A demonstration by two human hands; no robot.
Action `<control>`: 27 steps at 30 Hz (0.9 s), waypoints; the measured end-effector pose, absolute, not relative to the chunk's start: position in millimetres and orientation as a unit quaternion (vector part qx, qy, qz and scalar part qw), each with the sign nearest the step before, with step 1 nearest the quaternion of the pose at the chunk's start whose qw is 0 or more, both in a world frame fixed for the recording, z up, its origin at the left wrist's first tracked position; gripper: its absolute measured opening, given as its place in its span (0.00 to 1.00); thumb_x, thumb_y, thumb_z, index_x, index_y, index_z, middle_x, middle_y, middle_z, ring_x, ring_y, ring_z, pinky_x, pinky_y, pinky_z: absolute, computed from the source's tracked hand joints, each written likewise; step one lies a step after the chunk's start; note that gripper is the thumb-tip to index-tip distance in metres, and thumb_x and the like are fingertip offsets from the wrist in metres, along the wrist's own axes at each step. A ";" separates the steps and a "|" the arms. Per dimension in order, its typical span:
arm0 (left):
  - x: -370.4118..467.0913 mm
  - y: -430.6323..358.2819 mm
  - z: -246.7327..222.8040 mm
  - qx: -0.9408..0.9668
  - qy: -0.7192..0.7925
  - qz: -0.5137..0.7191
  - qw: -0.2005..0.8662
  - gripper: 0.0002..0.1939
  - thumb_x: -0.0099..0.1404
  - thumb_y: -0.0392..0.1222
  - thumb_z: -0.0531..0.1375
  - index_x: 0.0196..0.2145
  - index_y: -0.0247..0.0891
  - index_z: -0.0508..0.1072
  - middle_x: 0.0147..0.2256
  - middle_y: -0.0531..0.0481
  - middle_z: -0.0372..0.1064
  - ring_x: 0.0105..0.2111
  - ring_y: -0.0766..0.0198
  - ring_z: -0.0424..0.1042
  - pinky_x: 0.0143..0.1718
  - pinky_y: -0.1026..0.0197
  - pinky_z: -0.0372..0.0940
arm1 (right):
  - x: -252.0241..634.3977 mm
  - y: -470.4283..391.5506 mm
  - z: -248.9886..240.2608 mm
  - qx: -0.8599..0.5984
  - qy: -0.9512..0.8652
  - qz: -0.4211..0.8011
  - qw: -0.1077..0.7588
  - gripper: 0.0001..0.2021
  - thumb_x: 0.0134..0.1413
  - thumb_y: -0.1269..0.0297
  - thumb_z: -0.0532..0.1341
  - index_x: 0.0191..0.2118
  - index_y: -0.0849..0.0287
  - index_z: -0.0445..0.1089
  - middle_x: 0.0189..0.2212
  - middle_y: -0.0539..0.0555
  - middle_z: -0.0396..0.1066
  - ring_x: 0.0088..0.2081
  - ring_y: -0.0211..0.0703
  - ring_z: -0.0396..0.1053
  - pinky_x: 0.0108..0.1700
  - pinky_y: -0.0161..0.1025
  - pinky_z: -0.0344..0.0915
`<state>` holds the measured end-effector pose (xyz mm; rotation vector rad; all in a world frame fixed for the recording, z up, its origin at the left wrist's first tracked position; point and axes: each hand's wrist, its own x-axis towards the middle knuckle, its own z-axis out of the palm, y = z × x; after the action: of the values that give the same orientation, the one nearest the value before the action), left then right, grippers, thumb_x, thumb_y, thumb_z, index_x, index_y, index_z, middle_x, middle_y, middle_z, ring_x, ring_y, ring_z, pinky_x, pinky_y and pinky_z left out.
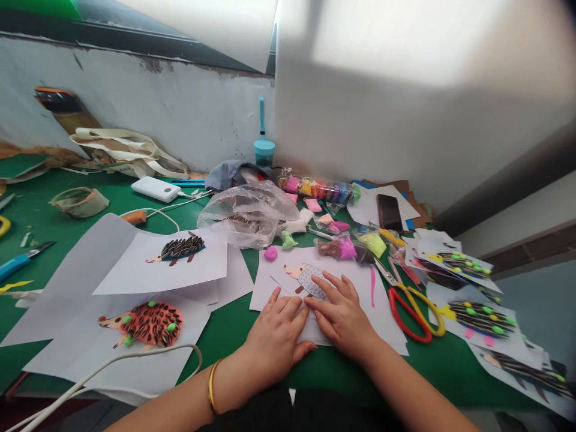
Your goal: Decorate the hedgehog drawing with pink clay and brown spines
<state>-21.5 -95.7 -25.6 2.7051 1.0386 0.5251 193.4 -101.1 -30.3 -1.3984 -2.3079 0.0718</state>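
Note:
A hedgehog picture [308,276] with a dotted light-blue body, a peach face and brown feet sits on white paper [382,324] in front of me. My right hand [341,309] lies over the hedgehog's right side, its fingers stretched out and spread. Lower and to the left, my left hand [274,333] rests on the paper with fingers extended, its fingertips close to the feet. Nothing shows in either hand. A thin needle-like piece [279,282] is left of the hedgehog's face. Above it sits a pink clay lump [270,254]; a pink modelling tool [372,287] lies at right.
Red-and-yellow scissors [386,274] lie right of the paper. Finished hedgehog pictures lie left [153,324] and right [481,315]. Behind are a plastic bag of seeds [243,222], clay packets [344,246], a phone [389,212] and a power bank [155,189]. A white cable [112,363] crosses front left.

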 end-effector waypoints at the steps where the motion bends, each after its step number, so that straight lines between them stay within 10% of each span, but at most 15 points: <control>1: -21.5 -95.7 -25.7 0.914 0.350 0.178 0.098 0.28 0.63 0.52 0.62 0.57 0.36 0.68 0.54 0.41 0.68 0.56 0.51 0.66 0.67 0.41 0.48 | 194.1 -101.2 -30.4 -0.504 -0.834 0.025 0.225 0.16 0.60 0.67 0.58 0.51 0.46 0.75 0.64 0.53 0.61 0.67 0.57 0.52 0.66 0.66 0.44; 27: -22.2 -94.3 -34.5 0.921 0.343 0.173 0.069 0.31 0.64 0.58 0.60 0.57 0.34 0.68 0.55 0.41 0.68 0.57 0.49 0.65 0.67 0.40 0.45 | 196.8 -98.3 -31.9 -0.537 -0.812 0.032 0.228 0.17 0.61 0.69 0.55 0.50 0.47 0.75 0.64 0.54 0.62 0.67 0.57 0.52 0.64 0.67 0.48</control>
<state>-22.2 -94.3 -34.5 2.7723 1.0340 0.5201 196.8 -98.3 -31.9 -1.4778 -2.2350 0.0871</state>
